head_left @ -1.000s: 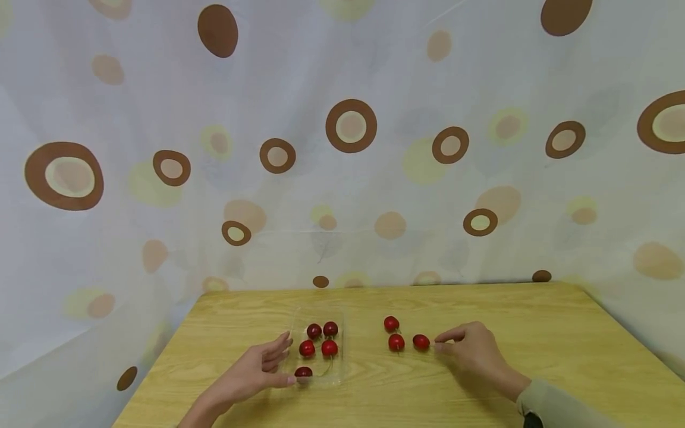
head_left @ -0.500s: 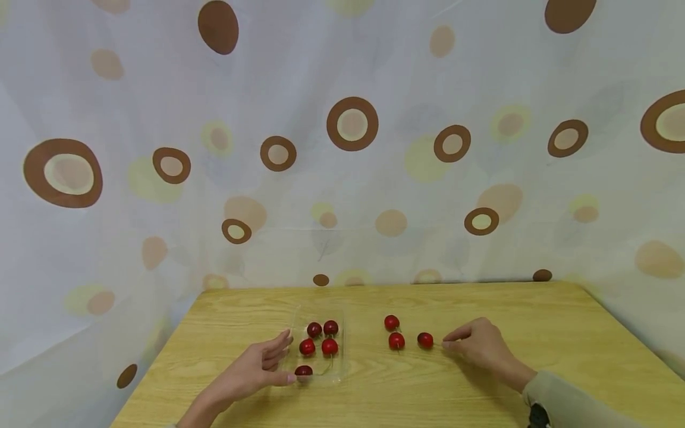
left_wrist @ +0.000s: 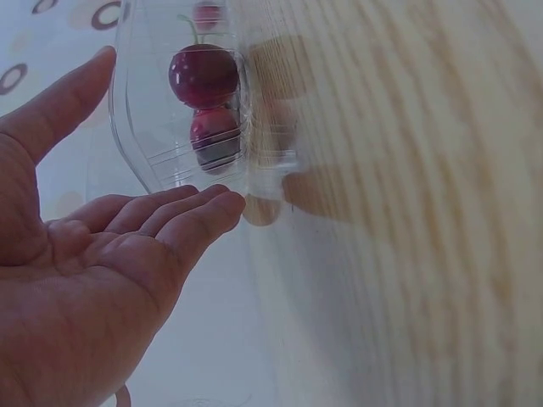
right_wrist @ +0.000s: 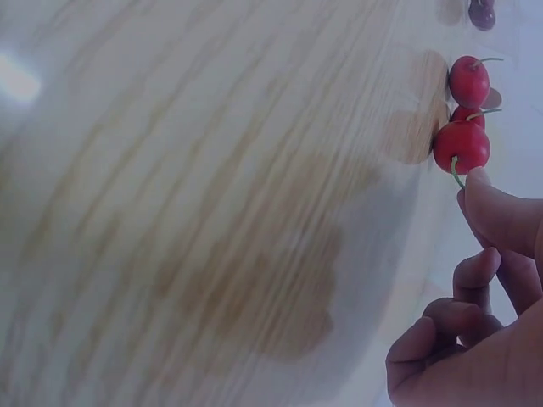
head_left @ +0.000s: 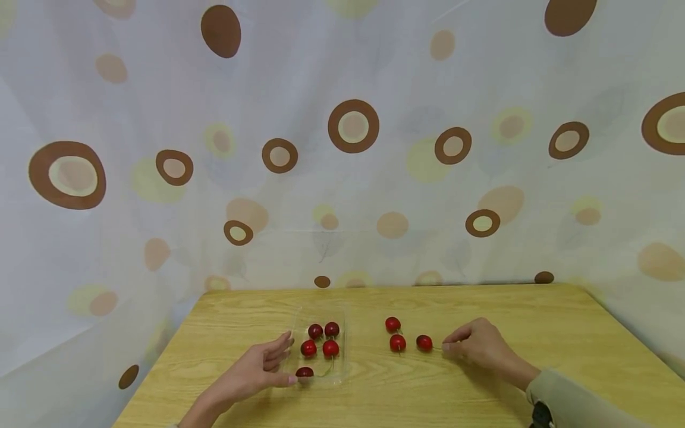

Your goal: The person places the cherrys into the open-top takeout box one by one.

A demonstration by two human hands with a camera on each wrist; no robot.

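Five cherries (head_left: 330, 348) in container (head_left: 344, 356) just right of left hand (head_left: 243, 374), one cherry (head_left: 424, 343) just left of right hand (head_left: 476, 345), two more cherries (head_left: 398, 343) on table (head_left: 369, 395) farther left.

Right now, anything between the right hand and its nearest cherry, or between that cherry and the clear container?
Nothing visible between the right hand and the nearest cherry: the hand pinches its stem. Straight across to the clear container, another cherry lies in line, then the container's side wall.

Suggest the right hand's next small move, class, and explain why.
Probably lift the rightmost cherry gently toward the clear tray: the right hand appears to pinch its stem, the tray holds five other cherries, and the left hand is beside it.
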